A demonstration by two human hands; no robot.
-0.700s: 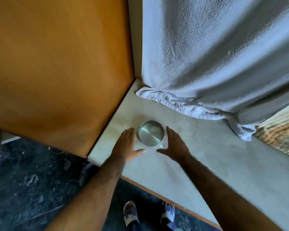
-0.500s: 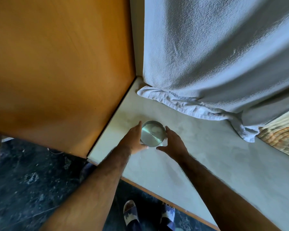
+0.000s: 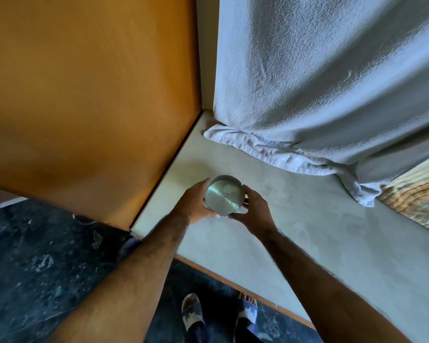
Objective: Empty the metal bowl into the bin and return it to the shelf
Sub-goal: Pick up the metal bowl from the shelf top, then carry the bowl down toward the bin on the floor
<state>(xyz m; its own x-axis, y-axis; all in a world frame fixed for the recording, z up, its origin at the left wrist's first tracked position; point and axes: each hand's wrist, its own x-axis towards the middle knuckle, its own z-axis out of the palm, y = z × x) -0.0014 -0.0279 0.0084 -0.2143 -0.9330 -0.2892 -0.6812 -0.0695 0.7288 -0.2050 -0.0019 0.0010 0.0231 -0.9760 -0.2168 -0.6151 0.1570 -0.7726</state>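
Head view, looking down: both hands cup a small metal bowl (image 3: pixel 224 195) at the near left of a pale shelf (image 3: pixel 332 243). The left hand (image 3: pixel 196 204) curls around its left wall, the right hand (image 3: pixel 254 210) wraps its right side — thumbs under the near rim. No writing shows. An orange panel (image 3: pixel 89 95) stands close on the left; a white towel (image 3: pixel 320 95) hangs behind. Bare shelf spreads rightward — dark floor (image 3: pixel 35 268) lies below its near edge.
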